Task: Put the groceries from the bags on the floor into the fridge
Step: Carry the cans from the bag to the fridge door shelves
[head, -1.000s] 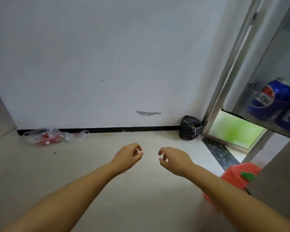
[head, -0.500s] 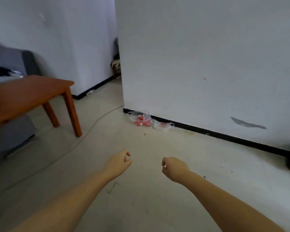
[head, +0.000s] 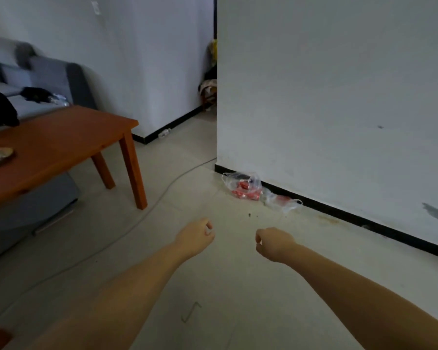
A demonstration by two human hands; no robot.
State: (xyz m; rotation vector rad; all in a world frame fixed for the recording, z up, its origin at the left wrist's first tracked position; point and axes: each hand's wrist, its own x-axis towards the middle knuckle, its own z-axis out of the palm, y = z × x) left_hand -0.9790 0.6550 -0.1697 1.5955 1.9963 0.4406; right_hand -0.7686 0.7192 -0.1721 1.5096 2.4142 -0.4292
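Note:
Two clear plastic bags lie on the floor against the white wall's black skirting. The nearer-left bag (head: 244, 188) holds red packets; the smaller bag (head: 281, 201) beside it shows something red inside. My left hand (head: 195, 235) and my right hand (head: 273, 244) hang in front of me above the floor, short of the bags, fingers loosely curled and holding nothing. The fridge is out of view.
An orange-brown wooden table (head: 61, 145) stands at the left with a grey sofa (head: 36, 79) behind it. A grey cable (head: 147, 210) runs across the pale floor from the wall corner. The white wall (head: 339, 97) fills the right.
The view has swung left: the fridge, cans and black bag have gone out of sight, the table and sofa have come in. The bags look nearer. Both hands stay empty.

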